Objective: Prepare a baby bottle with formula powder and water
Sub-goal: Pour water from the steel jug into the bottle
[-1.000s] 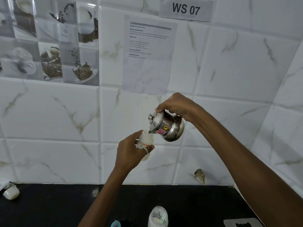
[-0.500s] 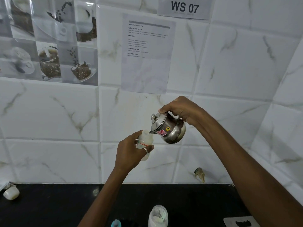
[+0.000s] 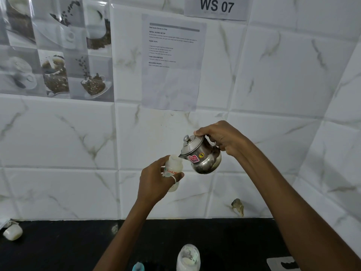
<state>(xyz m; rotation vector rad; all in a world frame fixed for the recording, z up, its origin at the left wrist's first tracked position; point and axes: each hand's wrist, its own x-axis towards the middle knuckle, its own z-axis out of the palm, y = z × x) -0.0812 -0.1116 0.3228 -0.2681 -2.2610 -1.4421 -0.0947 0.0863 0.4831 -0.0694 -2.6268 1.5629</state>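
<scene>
Bottle (image 3: 172,169) at frame centre, held above tabletop (image 3: 58,251), near upright. L grip (image 3: 156,182) wrapped round its body; neck and open mouth show above fingers. R grip (image 3: 220,139) closed on handle of steel teapot (image 3: 203,155), centre-right, tipped left, spout tip at bottle mouth. Second bottle (image 3: 188,259) bottom centre; white cap (image 3: 12,231) lower left.

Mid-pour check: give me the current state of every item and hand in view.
Small translucent plastic baby bottle: uncapped, near upright, held above the black counter.
Round steel kettle: lid on, tilted, spout at the bottle's mouth.
Left hand: grips the bottle.
Right hand: grips the kettle at its handle.
Small white cup-like piece: lying tipped on the counter.
</scene>
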